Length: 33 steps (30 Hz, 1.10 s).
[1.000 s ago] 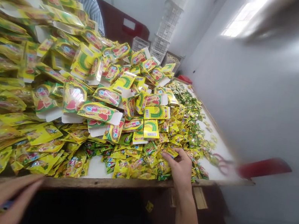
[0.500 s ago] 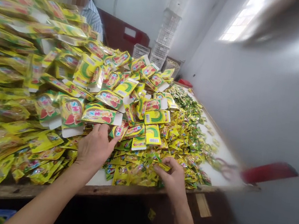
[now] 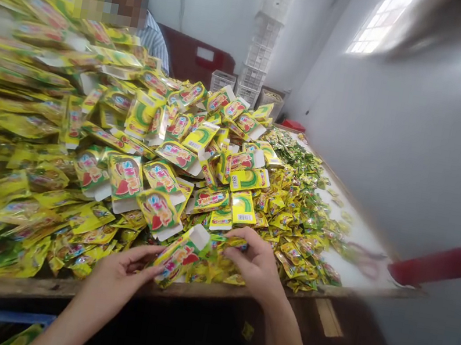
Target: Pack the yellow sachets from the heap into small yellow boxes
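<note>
My left hand (image 3: 125, 273) is closed on a small yellow and green candy box (image 3: 178, 258), thumb on its printed front. The box tilts above the table's front edge, with its white end flap standing open toward the upper right. My right hand (image 3: 257, 265) is just right of that flap, fingers curled in a pinch on a small yellow-green candy packet (image 3: 227, 247) that is partly hidden. Behind both hands lies a heap of similar boxes (image 3: 160, 211), several with white flaps out. Small wrapped candy packets (image 3: 292, 253) spread to the right of the boxes.
A pile of yellow bags (image 3: 4, 176) covers the left of the table. Scissors (image 3: 364, 257) and a red object (image 3: 435, 268) lie at the right edge. A co-worker in a striped shirt (image 3: 155, 39) is behind the pile. White crates (image 3: 259, 53) stand stacked at the back.
My left hand has drawn a box out of the heap, toward me and beside my right hand. My right hand has stayed nearly in place, its packet now closer to the box's flap.
</note>
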Available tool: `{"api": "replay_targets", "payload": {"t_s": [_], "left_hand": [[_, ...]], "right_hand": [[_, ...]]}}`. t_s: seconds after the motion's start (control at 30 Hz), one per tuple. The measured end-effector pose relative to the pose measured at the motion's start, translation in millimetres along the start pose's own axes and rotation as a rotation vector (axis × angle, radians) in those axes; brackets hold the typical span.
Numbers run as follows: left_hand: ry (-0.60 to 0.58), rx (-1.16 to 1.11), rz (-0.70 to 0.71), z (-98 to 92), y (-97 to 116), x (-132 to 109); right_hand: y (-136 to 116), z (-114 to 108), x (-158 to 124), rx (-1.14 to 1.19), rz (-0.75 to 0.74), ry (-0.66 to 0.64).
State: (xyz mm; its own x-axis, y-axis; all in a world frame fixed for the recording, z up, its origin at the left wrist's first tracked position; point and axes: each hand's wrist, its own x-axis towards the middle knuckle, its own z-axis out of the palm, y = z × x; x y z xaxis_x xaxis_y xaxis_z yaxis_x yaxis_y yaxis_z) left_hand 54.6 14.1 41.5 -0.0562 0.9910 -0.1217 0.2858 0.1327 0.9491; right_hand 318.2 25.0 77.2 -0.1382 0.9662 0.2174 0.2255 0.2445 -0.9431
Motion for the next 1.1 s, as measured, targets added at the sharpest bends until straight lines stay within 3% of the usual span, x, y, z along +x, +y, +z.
{"api": "replay_targets", "payload": {"t_s": [0.1,0.23,0.33,0.43,0.53,0.63,0.73,0.87,1.1], "left_hand": [[-0.095,-0.074,-0.024,4.7,-6.4,-13.6],[-0.075,-0.060,0.011,3.8,-16.4,-21.6],[-0.259,-0.160,0.006,4.0,-12.9,-30.5],[-0.479,-0.344,-0.102,9.5,0.5,-41.9],[-0.573,-0.508,-0.177,19.7,14.4,-51.7],[-0.515,-0.607,-0.234,29.2,19.0,-58.1],[-0.367,-0.656,-0.273,36.0,12.0,-61.9],[-0.219,-0.645,-0.257,45.7,-5.3,-67.6],[-0.162,-0.597,-0.228,53.5,-20.3,-81.5]], "right_hand": [[-15.4,9.7,7.5,-0.330,-0.133,-0.060],[-29.3,16.1,7.6,-0.567,-0.162,-0.271],[-40.0,19.5,6.8,-0.551,-0.170,-0.327],[-48.7,24.8,5.4,-0.488,-0.141,-0.363],[-49.9,34.4,1.1,-0.470,-0.151,-0.420],[-41.5,46.5,-6.1,-0.479,-0.197,-0.308],[-29.1,55.7,-16.1,-0.499,-0.236,-0.244],[-21.4,58.4,-28.3,-0.564,-0.214,-0.367],[-31.2,53.7,-23.7,-0.631,-0.226,-0.555]]}}
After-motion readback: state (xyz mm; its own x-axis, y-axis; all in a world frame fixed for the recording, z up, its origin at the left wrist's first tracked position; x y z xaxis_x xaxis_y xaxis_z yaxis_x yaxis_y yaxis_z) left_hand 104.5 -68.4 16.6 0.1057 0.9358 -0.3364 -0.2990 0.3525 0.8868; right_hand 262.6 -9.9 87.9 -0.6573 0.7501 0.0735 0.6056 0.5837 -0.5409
